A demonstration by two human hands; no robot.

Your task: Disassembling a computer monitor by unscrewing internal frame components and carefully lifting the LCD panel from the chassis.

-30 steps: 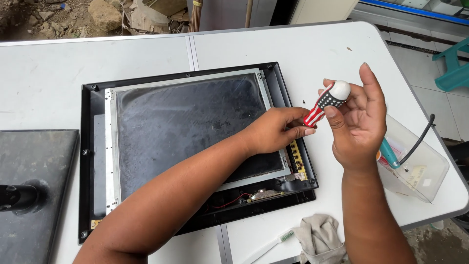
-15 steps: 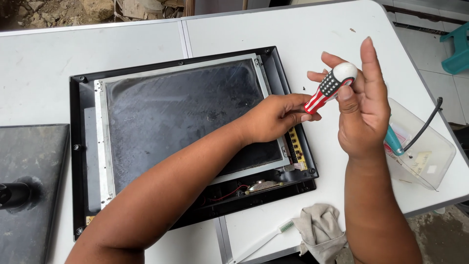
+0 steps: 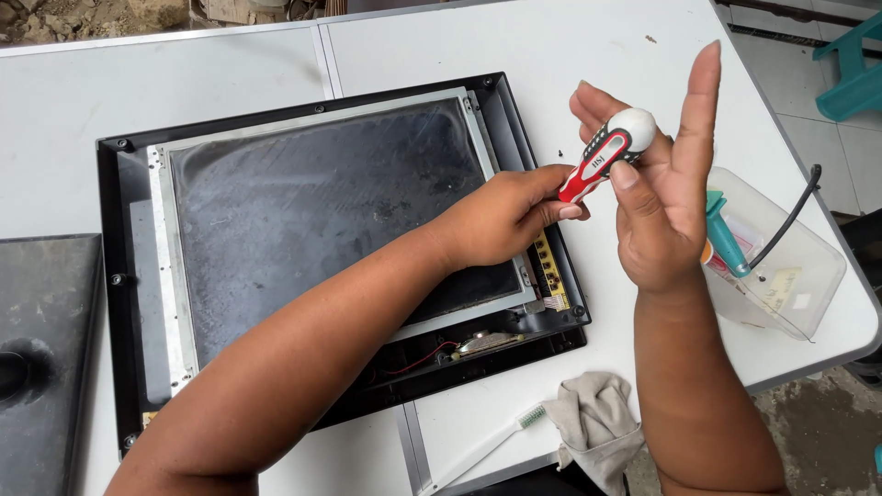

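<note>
Opened flat-panel monitor [image 3: 340, 248] lying face down across the seam of two white tables [image 3: 514, 55], back cover already off and set aside at the left edge as a dark grey shell [image 3: 41, 358], bare metal shielding plate [image 3: 322, 211] exposed inside the black bezel. Dusty and smudged across the plate, with a narrow yellow circuit strip [image 3: 549, 266] showing along the right side and red wiring and a small speaker [image 3: 478, 343] visible along the near edge. Judged partway through disassembly: outer shell removed, inner plate apparently not yet lifted, corner screws on the bezel seemingly in place. Left hand [image 3: 501, 216] stretched across the panel, fingers curled and pinched on the lower shaft end of a red, white and black screwdriver [image 3: 606, 161] just above the right edge of the frame. Right hand [image 3: 666, 197] raised over the table, thumb and index pressing the rounded white cap of the handle, remaining fingers spread open and upright. Tip of the tool hidden behind the left fingers, so contact with any screw impossible to tell. Near the right hand, a clear plastic box [image 3: 781, 276] holding a teal-handled tool [image 3: 726, 243] and a black cable; at the near table edge, a crumpled grey rag [image 3: 597, 422] and a white toothbrush [image 3: 487, 450]
</note>
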